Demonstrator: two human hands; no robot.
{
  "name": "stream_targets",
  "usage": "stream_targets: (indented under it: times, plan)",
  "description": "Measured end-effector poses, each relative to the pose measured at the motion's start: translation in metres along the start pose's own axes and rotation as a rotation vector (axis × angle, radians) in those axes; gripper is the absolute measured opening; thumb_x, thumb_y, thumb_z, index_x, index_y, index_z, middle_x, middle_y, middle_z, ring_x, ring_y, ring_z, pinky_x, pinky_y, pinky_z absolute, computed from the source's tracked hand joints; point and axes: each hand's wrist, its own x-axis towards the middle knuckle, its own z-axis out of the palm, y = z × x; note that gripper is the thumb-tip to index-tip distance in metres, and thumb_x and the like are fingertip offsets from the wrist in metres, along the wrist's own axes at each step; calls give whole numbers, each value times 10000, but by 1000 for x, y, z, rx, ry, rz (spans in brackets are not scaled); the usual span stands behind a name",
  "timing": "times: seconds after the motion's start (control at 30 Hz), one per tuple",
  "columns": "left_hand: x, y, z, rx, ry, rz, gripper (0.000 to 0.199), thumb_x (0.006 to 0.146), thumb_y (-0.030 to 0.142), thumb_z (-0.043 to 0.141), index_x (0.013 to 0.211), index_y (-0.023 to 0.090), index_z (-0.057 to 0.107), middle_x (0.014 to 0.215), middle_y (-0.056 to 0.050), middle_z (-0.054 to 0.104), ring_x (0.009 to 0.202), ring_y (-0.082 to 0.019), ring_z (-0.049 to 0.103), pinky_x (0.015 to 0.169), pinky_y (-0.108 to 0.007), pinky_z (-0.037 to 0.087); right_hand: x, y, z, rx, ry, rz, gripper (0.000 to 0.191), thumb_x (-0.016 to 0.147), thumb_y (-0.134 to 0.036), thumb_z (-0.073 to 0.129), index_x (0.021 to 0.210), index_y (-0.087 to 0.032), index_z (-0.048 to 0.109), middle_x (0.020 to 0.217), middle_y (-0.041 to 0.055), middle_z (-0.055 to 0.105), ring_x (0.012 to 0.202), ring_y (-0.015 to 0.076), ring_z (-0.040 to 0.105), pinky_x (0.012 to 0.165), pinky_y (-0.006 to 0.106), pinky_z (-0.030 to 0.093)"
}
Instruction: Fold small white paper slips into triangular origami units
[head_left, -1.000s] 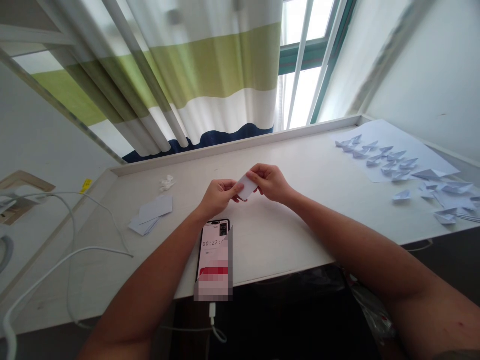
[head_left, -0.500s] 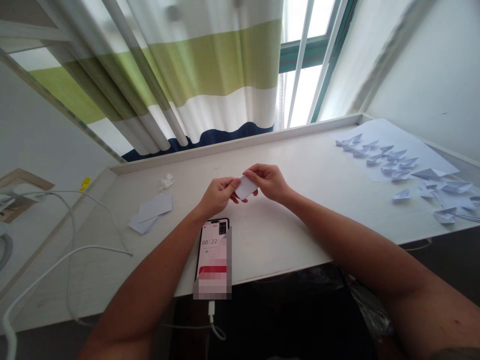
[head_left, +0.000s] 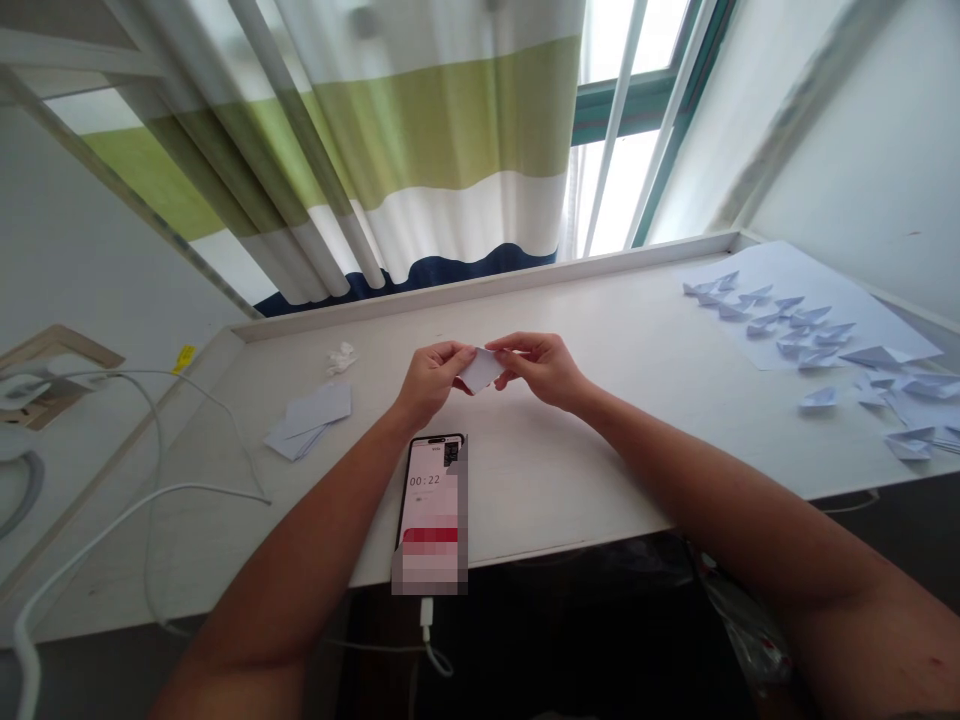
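Note:
A small white paper piece (head_left: 480,370) is pinched between both hands just above the white table (head_left: 615,470), near its middle. My left hand (head_left: 429,380) grips the paper's left end with thumb and fingers. My right hand (head_left: 541,366) holds the right end the same way. A phone (head_left: 433,495) with a running timer lies flat on the table right below my hands, a cable plugged into its lower end.
A small stack of white paper slips (head_left: 309,420) lies to the left, a crumpled scrap (head_left: 340,357) behind it. Several folded paper boats (head_left: 787,320) sit on a large sheet (head_left: 862,300) at the right. White cables (head_left: 150,500) trail across the left side. A striped curtain hangs behind.
The paper piece has been turned and flattened between my fingers; my hands have drawn slightly closer together. The view has shifted a little.

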Motion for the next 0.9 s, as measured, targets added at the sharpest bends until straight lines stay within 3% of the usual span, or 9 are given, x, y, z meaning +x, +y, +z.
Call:
stream_targets:
  times: [0.2,0.37,0.57,0.77,0.9]
  plan:
    - [-1,2,2,-63,-45,-59,435,830,560,884,889,140,787,752,-70,756,674,-195,741,545,-273,583,0,-2,1,-48,3,-63,294,898,-481,852,960,-194,859,905,67,823,810,212,778,812,432,690]
    - [-1,1,2,-48,-62,-57,464,827,593,891,901,150,777,801,-78,777,715,-220,773,544,-278,590,-2,-8,1,-155,21,-109,197,900,-410,826,925,-218,865,925,61,831,876,215,757,805,385,635]
    - [-3,2,1,-8,-67,-37,490,801,609,918,908,144,805,788,-63,764,682,-181,726,571,-282,605,-1,-9,2,-86,8,-4,363,828,-534,898,856,-184,809,851,61,804,822,207,728,766,371,611]
    - [-3,2,2,12,-41,-23,456,807,576,913,934,147,824,863,-77,783,749,-182,722,585,-277,616,1,-1,2,-29,63,45,419,762,-526,961,949,-184,806,936,73,806,873,209,730,807,389,614]
    - [-3,1,3,40,0,31,413,773,529,940,918,155,839,810,-62,771,731,-172,706,569,-258,600,1,0,2,-31,94,52,437,746,-550,970,947,-194,818,896,63,803,828,195,708,779,375,599]
